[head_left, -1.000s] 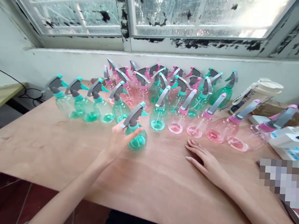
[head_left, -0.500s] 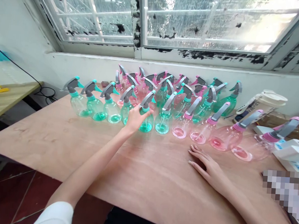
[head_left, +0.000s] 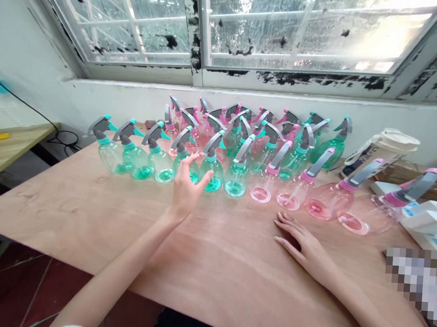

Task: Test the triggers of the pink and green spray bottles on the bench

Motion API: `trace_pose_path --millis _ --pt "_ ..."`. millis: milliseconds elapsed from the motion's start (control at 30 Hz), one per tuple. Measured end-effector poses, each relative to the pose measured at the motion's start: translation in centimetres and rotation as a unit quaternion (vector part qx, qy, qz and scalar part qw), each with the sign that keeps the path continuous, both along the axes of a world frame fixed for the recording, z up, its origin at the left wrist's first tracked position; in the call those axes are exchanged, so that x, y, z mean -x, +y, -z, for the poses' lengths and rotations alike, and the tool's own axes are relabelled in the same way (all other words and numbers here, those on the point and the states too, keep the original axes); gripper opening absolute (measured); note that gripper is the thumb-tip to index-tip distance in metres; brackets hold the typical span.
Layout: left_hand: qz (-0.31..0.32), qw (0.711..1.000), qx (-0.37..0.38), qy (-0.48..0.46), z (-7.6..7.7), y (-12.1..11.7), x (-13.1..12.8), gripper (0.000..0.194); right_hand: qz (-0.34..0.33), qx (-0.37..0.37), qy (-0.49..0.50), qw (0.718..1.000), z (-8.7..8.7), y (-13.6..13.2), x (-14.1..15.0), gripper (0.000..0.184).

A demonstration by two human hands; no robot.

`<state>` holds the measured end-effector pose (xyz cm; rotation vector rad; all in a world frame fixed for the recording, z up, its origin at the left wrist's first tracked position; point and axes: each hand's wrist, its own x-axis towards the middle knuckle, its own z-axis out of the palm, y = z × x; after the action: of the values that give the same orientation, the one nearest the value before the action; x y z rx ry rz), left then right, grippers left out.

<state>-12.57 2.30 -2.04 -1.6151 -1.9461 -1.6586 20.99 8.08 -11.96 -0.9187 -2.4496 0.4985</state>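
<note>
My left hand (head_left: 188,189) is raised over the table with thumb and fingers apart, holding nothing. Just behind it stands a green spray bottle (head_left: 212,175) with a grey and teal trigger head, and a second green spray bottle (head_left: 181,156) is partly hidden by my fingers. Several more green bottles (head_left: 135,161) continue the front row to the left. To the right the row goes on with pink spray bottles (head_left: 263,186). My right hand (head_left: 302,245) rests on the tabletop, fingers stretched out, in front of a pink spray bottle (head_left: 329,200).
Behind the front row stand several more pink and green spray bottles (head_left: 330,148) near the wall. At the right are a white-lidded cup (head_left: 384,149), a cardboard box (head_left: 420,183) and a white device (head_left: 427,220). A side table (head_left: 16,143) stands at the left beyond the wooden table (head_left: 212,262).
My left hand has let go of the green spray bottle's neck and drawn back toward me, slightly left. My right hand stays where it was.
</note>
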Motion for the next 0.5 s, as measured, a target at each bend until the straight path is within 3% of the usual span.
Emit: trace_pose_path --millis 133,267,400,500 --pt "0.051 0.998 -0.025 -0.018 0.5 -0.9 -2.4 0.033 -0.006 0.0 -0.004 1.0 0.1 0.1 0.0 0.044" --pt "0.089 0.994 0.065 -0.002 1.0 1.9 -4.5 0.04 -0.008 -0.005 -0.011 1.0 0.3 0.2 0.0 0.044" --pt "0.083 0.992 0.097 0.015 1.7 5.3 -5.4 0.048 -0.008 -0.011 -0.014 1.0 0.3 0.3 0.1 0.044" --pt "0.078 0.99 0.115 0.029 2.1 6.1 -5.4 0.046 -0.009 -0.011 -0.007 1.0 0.0 0.2 0.3 0.044"
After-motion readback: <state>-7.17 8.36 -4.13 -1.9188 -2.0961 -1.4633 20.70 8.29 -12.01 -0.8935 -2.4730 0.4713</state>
